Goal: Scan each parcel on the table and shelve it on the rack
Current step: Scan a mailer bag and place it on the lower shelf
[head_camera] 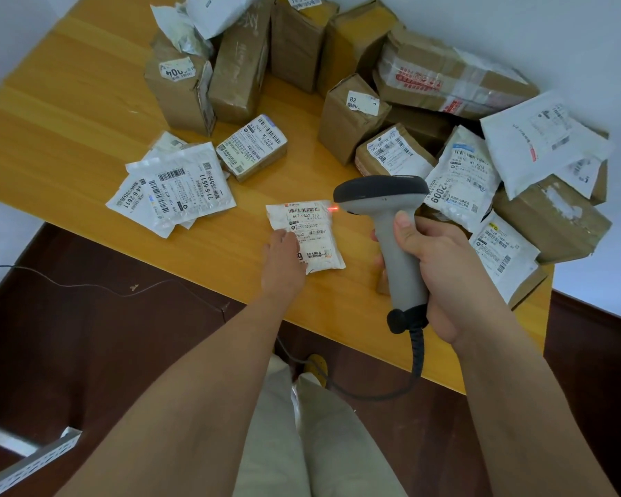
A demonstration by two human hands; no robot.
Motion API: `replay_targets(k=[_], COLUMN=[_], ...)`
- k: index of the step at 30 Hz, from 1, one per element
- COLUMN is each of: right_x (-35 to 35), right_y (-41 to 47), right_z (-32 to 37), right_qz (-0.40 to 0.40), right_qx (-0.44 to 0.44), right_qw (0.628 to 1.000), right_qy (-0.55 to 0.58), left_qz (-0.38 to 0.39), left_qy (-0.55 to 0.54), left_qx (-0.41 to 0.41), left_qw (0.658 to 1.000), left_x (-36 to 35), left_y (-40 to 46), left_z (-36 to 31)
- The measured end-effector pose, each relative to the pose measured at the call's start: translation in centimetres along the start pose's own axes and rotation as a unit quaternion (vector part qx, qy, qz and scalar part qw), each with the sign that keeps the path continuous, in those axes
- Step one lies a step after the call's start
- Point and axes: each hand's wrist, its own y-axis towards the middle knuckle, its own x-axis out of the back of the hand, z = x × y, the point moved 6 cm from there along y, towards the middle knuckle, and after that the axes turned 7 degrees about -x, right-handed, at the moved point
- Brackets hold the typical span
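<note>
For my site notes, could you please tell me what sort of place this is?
Probably a parcel pickup or sorting point: labelled brown cardboard boxes and white mailer bags crowd a yellow wooden table, and the right hand holds a grey corded barcode scanner.

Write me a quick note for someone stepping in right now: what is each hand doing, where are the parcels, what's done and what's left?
Left hand: fingers resting flat on the small white parcel near the table's front edge, steadying it.
Right hand: grips the barcode scanner, its red light on that parcel's label edge.
Done: this parcel is under the scanner; whether it has registered cannot be told.
Left: shelve it, then scan and shelve the rest: the flat white mailers, the small labelled box and the brown cartons and bags piled further back and right. Only a rack corner shows, lower left.
</note>
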Motion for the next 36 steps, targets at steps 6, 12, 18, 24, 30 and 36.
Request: replay_targets(k=[6, 12, 18, 24, 30, 36], right_x=[0.4, 0.8, 1.3, 0.6, -2.9, -8.2], right_y=[-0.7, -1.2, -1.9, -1.8, -3.2, -7.0], right_z=[0.1, -0.1, -0.7, -2.4, -4.0, -6.4], right_qz=[0.005, 0.003, 0.017, 0.065, 0.107, 0.137], right_qx=[0.009, 0.007, 0.017, 0.011, 0.028, 0.055], right_qw=[1.0, 1.0, 0.999, 0.997, 0.994, 0.984], right_qy=[0.015, 0.021, 0.034, 0.048, -0.024, -0.099], left_qz=[-0.008, -0.026, -0.051, -0.119, -0.161, -0.198], left_qy=[0.012, -0.007, -0.049, -0.169, -0.484, -0.62], left_qx=[-0.005, -0.003, 0.018, 0.112, 0.286, 0.283], left_qw=[1.0, 1.0, 0.997, 0.972, 0.811, 0.704], left_x=[0.1, 0.3, 0.5, 0.8, -0.2, 2.4], left_y=[-0.1, -0.5, -1.9, -4.9, -11.0, -17.2], left_z=[-0.2, -0.3, -0.4, 1.7, 7.3, 11.8])
